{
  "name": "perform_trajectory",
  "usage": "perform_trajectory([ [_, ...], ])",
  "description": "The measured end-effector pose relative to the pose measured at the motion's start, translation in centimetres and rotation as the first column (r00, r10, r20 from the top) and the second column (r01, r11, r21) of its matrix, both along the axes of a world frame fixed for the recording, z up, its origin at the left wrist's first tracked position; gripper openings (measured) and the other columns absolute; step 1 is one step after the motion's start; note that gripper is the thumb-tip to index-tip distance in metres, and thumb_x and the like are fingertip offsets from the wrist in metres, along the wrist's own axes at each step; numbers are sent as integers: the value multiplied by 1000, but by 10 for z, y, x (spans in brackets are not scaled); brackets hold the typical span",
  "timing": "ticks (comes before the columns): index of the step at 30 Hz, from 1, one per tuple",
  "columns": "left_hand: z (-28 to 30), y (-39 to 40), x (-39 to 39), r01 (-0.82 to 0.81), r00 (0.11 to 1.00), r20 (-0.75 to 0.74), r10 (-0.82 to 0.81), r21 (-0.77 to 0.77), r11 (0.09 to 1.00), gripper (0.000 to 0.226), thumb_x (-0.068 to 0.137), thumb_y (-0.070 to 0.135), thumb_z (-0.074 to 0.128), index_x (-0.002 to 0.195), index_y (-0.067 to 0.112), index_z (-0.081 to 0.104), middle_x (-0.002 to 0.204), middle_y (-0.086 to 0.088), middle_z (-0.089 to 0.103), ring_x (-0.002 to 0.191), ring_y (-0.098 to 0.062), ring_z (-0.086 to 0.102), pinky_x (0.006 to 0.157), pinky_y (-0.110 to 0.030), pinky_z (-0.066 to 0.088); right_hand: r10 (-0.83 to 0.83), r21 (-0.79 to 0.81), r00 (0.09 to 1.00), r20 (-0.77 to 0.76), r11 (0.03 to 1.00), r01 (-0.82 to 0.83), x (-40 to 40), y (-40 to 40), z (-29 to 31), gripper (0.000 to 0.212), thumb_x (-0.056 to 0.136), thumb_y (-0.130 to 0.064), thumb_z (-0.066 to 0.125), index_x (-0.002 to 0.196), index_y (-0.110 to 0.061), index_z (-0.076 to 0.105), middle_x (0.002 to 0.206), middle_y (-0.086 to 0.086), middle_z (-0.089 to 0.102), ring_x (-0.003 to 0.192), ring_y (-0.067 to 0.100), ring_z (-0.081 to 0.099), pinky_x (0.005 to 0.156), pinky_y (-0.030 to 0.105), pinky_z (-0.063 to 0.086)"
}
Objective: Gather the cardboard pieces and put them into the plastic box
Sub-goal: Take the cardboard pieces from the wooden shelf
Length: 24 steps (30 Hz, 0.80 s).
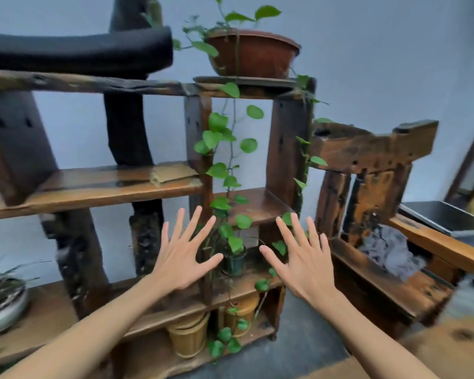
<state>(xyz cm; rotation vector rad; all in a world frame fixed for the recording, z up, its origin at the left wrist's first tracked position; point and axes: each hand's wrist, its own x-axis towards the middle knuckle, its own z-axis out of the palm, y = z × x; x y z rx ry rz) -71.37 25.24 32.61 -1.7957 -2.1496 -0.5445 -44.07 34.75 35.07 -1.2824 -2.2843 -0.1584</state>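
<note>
A flat cardboard piece [173, 173] lies on the middle board of a dark wooden shelf unit [93, 187], near its right end. My left hand [184, 255] is held up in front of the shelf with fingers spread wide, holding nothing, below the cardboard. My right hand [298, 258] is raised beside it, also spread and empty, in front of the lower right shelves. No plastic box is visible in this view.
A trailing green vine [225, 170] hangs from a brown pot [253, 54] on the shelf top. Small wooden buckets [189, 337] stand on the bottom shelf. A wooden chair [381, 214] with grey cloth [389, 250] is at right. A white planter [3, 305] sits at left.
</note>
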Motion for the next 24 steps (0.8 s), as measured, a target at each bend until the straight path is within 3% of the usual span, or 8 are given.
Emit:
perform_trajectory([
  [4, 17, -3, -60, -76, 997, 15, 76, 19, 997, 86, 85, 88, 19, 158, 53, -9, 169, 12, -28, 155, -28, -30, 121, -57, -14, 81, -8, 996, -22, 997, -81, -65, 19, 6, 83, 87, -87, 14, 160, -46, 15, 171, -8, 11, 158, 23, 1, 125, 48, 21],
  [8, 38, 1, -114, -143, 989, 38, 142, 29, 989, 85, 92, 74, 36, 161, 46, -3, 170, 6, -24, 155, -30, -27, 121, -57, -12, 163, -80, 987, -7, 983, -163, -128, 38, 12, 79, 90, -82, 15, 160, -46, 12, 171, -8, 13, 157, 26, 8, 119, 49, 30],
  [11, 58, 7, -152, -176, 981, 83, 174, 13, 984, 86, 96, 61, 48, 164, 37, 0, 171, 4, -22, 157, -30, -23, 124, -60, -6, 237, -142, 971, 19, 962, -232, -178, 55, 23, 74, 95, -70, 30, 160, -41, 13, 170, -4, 17, 151, 32, 21, 113, 52, 36],
  [17, 100, 30, -212, -188, 950, 250, 190, -31, 982, 89, 97, 47, 59, 166, 18, 10, 175, -5, 6, 161, -27, -3, 129, -51, 10, 345, -325, 933, -105, 875, -360, -275, 99, 54, 72, 99, -47, 50, 160, -22, 22, 158, 10, 41, 140, 34, 43, 112, 45, 40],
  [21, 114, 58, -229, -157, 885, 435, 168, -62, 986, 91, 92, 44, 67, 164, 17, 18, 169, -12, 30, 157, -30, 19, 125, -49, 27, 262, -448, 938, -227, 828, -339, -312, 124, 65, 67, 98, -33, 53, 157, -18, 24, 146, 17, 54, 132, 37, 52, 107, 42, 43],
  [24, 114, 84, -246, -135, 861, 479, 170, -107, 985, 99, 88, 49, 71, 164, 18, 16, 165, -14, 35, 154, -32, 26, 121, -49, 32, 196, -479, 946, -258, 824, -302, -334, 140, 67, 69, 95, -20, 49, 158, -21, 20, 140, 22, 58, 126, 41, 55, 106, 44, 44],
])
